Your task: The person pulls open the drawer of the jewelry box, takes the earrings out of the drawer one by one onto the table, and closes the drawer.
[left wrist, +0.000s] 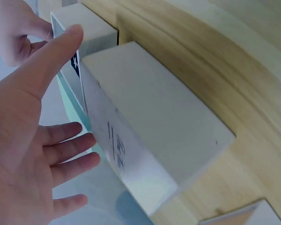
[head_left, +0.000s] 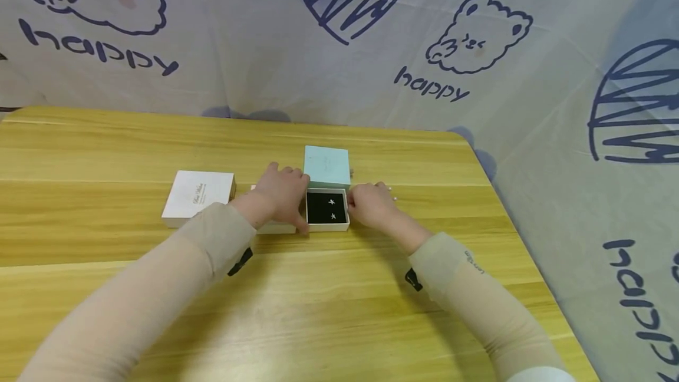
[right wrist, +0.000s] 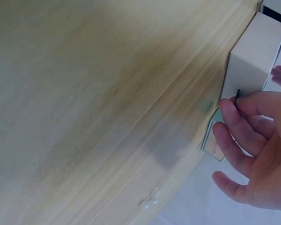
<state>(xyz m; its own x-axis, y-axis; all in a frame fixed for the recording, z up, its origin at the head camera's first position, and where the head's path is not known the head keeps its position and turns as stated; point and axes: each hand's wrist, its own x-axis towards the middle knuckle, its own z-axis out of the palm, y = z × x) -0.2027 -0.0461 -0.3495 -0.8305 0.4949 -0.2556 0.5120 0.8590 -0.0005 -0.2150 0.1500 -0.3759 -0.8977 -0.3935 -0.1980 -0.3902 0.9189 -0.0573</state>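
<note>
A small white box [head_left: 328, 227] with a black lining lies between my hands, two small star-shaped earrings [head_left: 332, 201] on the black. My right hand [head_left: 371, 205] is at its right side. In the right wrist view, the thumb and index finger pinch a thin dark pull tab [right wrist: 237, 95] on the box's end. My left hand [head_left: 281, 193] is spread over a second white box [head_left: 277, 228], its thumb beside the lined box. The left wrist view shows that hand's fingers [left wrist: 75, 166] loosely extended beside the second box.
A light blue box [head_left: 326, 165] stands right behind the lined one. To the left is a larger white box [head_left: 197, 193] with gold lettering. Small pearl-tipped pieces [head_left: 394, 198] lie right of my right hand. A printed cloth [head_left: 254, 34] hangs behind the wooden table [head_left: 329, 299].
</note>
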